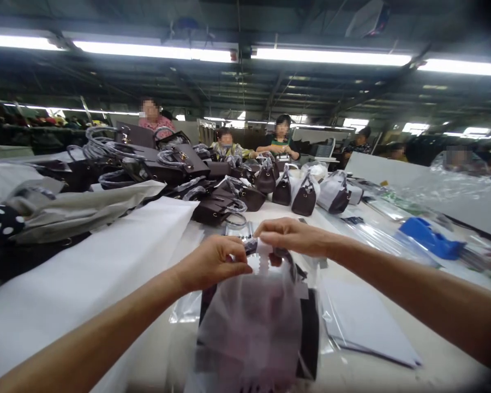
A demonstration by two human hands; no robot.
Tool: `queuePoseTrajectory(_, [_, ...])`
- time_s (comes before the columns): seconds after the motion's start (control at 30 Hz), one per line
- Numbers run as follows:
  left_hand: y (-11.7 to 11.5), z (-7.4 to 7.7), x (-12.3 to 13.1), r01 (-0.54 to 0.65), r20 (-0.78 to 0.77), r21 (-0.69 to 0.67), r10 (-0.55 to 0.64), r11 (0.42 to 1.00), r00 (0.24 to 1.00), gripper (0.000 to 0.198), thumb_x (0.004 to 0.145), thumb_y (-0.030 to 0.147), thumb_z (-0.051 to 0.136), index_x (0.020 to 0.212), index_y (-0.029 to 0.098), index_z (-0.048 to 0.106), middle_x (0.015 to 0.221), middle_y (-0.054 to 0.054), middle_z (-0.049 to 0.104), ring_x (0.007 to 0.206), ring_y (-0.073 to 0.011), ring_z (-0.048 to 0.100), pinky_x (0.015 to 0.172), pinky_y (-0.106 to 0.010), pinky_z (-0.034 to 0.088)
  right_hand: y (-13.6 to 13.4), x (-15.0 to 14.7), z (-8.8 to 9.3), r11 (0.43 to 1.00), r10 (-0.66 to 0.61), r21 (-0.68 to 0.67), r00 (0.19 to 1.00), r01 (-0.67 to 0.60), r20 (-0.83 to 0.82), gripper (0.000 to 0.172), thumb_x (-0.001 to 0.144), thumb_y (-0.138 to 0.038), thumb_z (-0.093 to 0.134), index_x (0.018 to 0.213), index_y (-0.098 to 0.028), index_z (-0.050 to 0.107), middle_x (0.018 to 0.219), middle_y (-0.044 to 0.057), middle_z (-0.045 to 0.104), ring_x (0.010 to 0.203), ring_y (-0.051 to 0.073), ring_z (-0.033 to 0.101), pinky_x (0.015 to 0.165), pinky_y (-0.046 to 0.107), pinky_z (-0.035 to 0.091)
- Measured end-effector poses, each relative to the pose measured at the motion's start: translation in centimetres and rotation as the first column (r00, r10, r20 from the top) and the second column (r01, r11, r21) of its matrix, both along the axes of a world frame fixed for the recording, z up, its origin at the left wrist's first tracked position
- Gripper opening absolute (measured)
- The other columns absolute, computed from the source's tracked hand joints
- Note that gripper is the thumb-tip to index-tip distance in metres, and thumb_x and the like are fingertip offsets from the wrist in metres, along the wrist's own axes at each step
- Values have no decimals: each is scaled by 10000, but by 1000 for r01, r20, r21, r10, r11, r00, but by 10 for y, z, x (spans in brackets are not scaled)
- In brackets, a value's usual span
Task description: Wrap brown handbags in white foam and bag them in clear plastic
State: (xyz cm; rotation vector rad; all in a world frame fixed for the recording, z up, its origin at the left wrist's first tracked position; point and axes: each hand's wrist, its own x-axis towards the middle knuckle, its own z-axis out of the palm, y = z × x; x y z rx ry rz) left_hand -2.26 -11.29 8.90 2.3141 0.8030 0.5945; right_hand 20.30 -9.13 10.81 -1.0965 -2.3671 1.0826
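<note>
A dark handbag (310, 333) stands directly in front of me, its front covered by a translucent white wrapping sheet (249, 322). Its wrapped handle (251, 246) rises between my hands. My left hand (219, 263) is closed, thumb and forefinger pinching at the left side of the handle. My right hand (290, 236) reaches over the handle from the right, its fingers closed on the top of a whitish strip with a toothed edge (264, 259), which looks like tape. The fingertips under the right hand are partly hidden.
Many dark handbags (221, 202) crowd the table's far and left sides. White sheets (118, 262) lie left; a flat white stack (368, 316), clear plastic bags (376, 240) and a blue tape dispenser (429, 238) lie right. Several people (281, 143) are across the table.
</note>
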Motion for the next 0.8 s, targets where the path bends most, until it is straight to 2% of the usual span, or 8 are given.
queuePoseTrajectory(0.07, [-1,-6,0,12,14,22,-12,1000,1000,152,760,246,632,664,128,649,748,-8,544,690,-100,522,635,-196,396,18,12,-12,978,-170,145,975,150,141,509,902,-519,320,1216,-146,466,1190,126,550,1049,196,543,853,326,446])
queuePoseTrajectory(0.13, [-3,-10,-1,53,20,25,-54,998,998,177,776,263,616,661,132,641,753,-8,524,686,-94,510,628,-191,391,36,25,-30,953,-283,200,911,229,302,645,829,-489,493,1336,-114,357,1367,173,384,1235,271,383,1007,411,317])
queuePoseTrajectory(0.23, [-8,-10,-5,106,17,12,-106,994,994,195,811,284,574,693,141,633,810,-21,529,707,-94,517,638,-188,403,53,31,-65,975,-218,70,861,209,461,803,700,-439,658,1360,-104,347,1279,186,487,1142,301,486,958,423,375])
queuePoseTrajectory(0.33, [-16,-9,-8,133,-9,15,-133,991,991,197,831,282,543,706,151,620,861,-33,540,728,-98,533,659,-190,428,52,21,-97,986,-147,3,845,169,515,696,707,-392,670,1318,-174,417,1127,99,605,974,220,594,846,346,465])
queuePoseTrajectory(0.47, [-28,-8,-8,214,41,50,-216,976,976,87,817,188,547,753,179,605,913,-28,557,793,-102,557,719,-173,449,45,5,-117,956,-292,139,786,258,545,436,810,-335,606,1188,-142,505,1143,99,564,1004,212,560,854,415,455])
queuePoseTrajectory(0.53, [-31,-6,-8,242,69,68,-246,968,967,59,794,150,568,793,196,605,935,-25,564,830,-110,563,738,-165,452,45,2,-112,945,-326,180,767,272,552,264,856,-332,551,1011,-122,586,970,60,620,842,159,600,762,359,490])
queuePoseTrajectory(0.6, [-31,3,-11,238,57,91,-244,967,968,89,788,132,572,818,206,613,942,-25,562,834,-110,563,738,-162,455,49,3,-94,939,-341,236,775,250,532,218,871,-318,522,879,-125,622,806,24,638,691,117,594,658,275,482])
queuePoseTrajectory(0.8, [-13,57,-23,97,-46,245,-88,965,995,107,819,149,546,789,193,639,956,-17,549,820,-99,554,703,-158,452,58,12,3,799,-440,581,811,157,386,219,856,-243,471,802,-144,659,762,37,653,697,121,580,604,198,357])
